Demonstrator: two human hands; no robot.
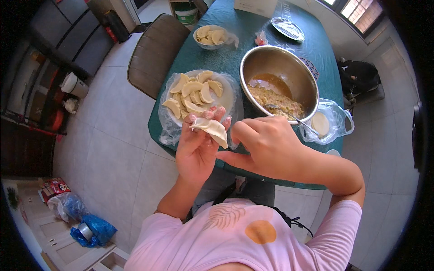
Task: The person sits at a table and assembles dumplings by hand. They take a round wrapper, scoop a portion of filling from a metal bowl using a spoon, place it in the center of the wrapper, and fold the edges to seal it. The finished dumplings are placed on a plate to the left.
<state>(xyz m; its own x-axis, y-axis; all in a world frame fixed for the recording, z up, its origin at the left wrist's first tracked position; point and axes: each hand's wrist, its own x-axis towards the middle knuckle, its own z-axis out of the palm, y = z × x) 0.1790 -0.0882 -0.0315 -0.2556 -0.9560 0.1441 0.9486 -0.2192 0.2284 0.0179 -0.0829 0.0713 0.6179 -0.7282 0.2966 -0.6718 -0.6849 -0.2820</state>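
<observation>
A folded, crescent-shaped dumpling (211,128) lies across the fingers of my left hand (195,151), which grips it above the table's near edge. Flour whitens those fingertips. Close by the dumpling's right end is my right hand (266,142), its thumb stretched out and its index finger bent, with a gap between them and nothing visible held. Behind my left hand, a plate (228,97) on clear plastic carries several pale dumplings. Just past my right hand stands a large steel bowl (253,61) of minced filling, with a metal spoon (289,116) resting in it.
To the right, round wrappers (320,123) sit in a plastic bag (337,135). Farther back are a small bowl (211,46) of dumplings and a film-covered plate (288,28) on the green tablecloth (253,27). A brown chair (156,54) stands against the table's left side.
</observation>
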